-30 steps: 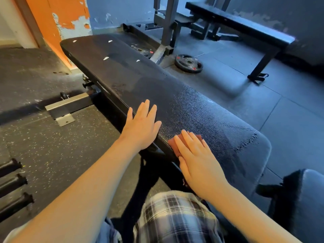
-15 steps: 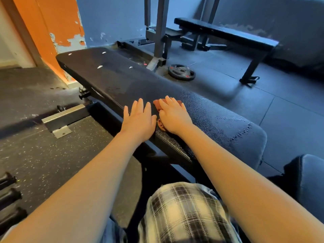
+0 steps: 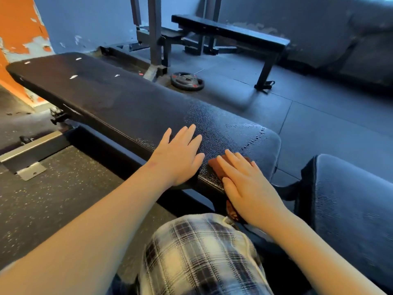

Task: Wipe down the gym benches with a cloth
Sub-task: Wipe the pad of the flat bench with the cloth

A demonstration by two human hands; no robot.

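Note:
A long black padded bench (image 3: 110,99) runs from the far left toward me. My left hand (image 3: 178,156) lies flat on its near edge, fingers straight and spread. Just to its right, my right hand (image 3: 244,184) presses a reddish-brown cloth (image 3: 217,167) flat against the pad's near end; the cloth is mostly hidden under the palm, with a bit hanging below the edge. The pad surface around the hands looks shiny and wet. A second black flat bench (image 3: 229,33) stands at the back.
A weight plate (image 3: 187,80) lies on the rubber floor beside a steel rack upright (image 3: 155,35). Another dark padded seat (image 3: 353,205) sits at my right. A metal floor bracket (image 3: 29,154) is at left. My plaid-clad knee (image 3: 200,252) is below the bench.
My right hand has slid the cloth back along the pad toward me and to the right, away from the left hand. The left hand stays flat on the bench edge.

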